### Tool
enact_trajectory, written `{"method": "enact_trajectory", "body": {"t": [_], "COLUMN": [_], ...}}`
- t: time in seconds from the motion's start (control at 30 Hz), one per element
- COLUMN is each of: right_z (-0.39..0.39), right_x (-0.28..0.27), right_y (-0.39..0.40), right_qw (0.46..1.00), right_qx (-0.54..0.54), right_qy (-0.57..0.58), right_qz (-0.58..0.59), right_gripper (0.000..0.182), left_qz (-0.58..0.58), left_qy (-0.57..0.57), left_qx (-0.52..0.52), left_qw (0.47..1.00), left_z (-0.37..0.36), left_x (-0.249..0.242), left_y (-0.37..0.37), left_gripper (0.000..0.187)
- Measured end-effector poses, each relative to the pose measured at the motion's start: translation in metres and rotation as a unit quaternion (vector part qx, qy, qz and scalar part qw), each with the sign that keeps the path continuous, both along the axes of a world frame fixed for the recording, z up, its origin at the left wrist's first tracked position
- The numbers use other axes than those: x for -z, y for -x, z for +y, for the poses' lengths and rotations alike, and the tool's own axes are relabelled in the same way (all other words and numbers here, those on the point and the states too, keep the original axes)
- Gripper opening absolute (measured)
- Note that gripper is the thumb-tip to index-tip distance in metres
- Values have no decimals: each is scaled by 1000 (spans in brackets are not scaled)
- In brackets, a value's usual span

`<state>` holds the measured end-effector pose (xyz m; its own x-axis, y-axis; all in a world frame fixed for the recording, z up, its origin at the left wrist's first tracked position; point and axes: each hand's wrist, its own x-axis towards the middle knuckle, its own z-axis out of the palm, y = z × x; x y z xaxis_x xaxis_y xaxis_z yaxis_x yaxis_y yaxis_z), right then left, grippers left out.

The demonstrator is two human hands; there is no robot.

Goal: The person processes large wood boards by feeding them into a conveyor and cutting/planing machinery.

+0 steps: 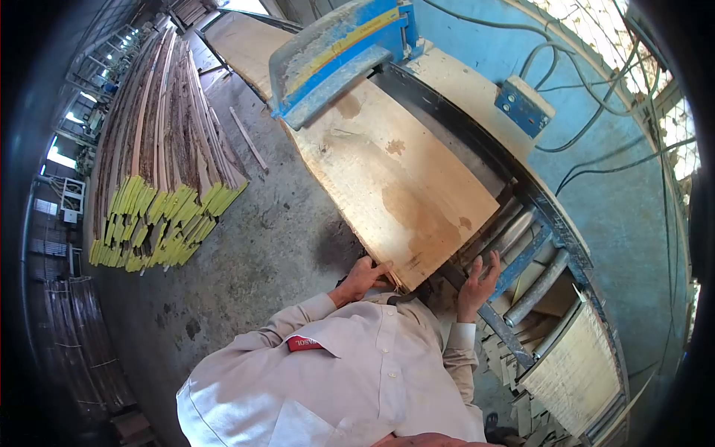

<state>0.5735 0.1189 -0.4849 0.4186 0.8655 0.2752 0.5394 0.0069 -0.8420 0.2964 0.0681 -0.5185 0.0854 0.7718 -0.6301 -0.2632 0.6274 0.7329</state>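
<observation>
Two bare hands at the near end of a wide board [417, 201]. Left hand [362, 279] pinches its near left corner; right hand [478, 287], 3 o'clock from there, has fingers spread, off the wood. Board runs toward 11 o'clock, passing under a blue guard [337, 63], which crosses its path. Dark rail [462, 112] along the right edge; rough left edge, with concrete floor [261, 223] showing beside it. Metal rollers [538, 287] at 3 o'clock, gaps between; offcuts [514, 365] near 4. Control box [525, 106] at 1, cables [588, 82] looping past the blue wall [611, 186]. Yellow-ended timber stack [160, 212] at 10, well apart; loose strip [248, 139] lying between.
</observation>
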Motion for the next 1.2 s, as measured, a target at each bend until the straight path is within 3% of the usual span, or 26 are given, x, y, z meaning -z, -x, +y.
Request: {"method": "enact_trajectory", "body": {"t": [0.33,0.5,0.57,0.63,0.97,1.1,1.2], "right_z": [9,22,20,21,20,5,-14], "right_x": [20,20,25,31,37,39,23], "right_y": [-12,-3,-2,-1,0,12,20], "right_qw": [991,989,985,979,983,994,994], "right_qx": [-78,-82,-90,-94,-64,-31,-57], "right_qy": [64,67,43,19,16,7,-68], "right_qz": [85,-105,-142,-180,-169,-103,-60], "right_gripper": [46,61,63,64,63,61,62], "left_qz": [40,66,2,-10,-17,-51,-94], "left_qy": [29,32,-33,-22,-35,-62,-79], "left_qx": [36,-116,-179,-192,-128,-67,-42], "left_qw": [998,991,983,981,991,995,992], "left_z": [-4,9,17,20,27,34,27], "left_x": [-12,-11,-2,3,-10,-15,-19], "left_y": [-11,-4,12,16,22,18,15], "left_gripper": [47,46,42,37,37,37,35]}}
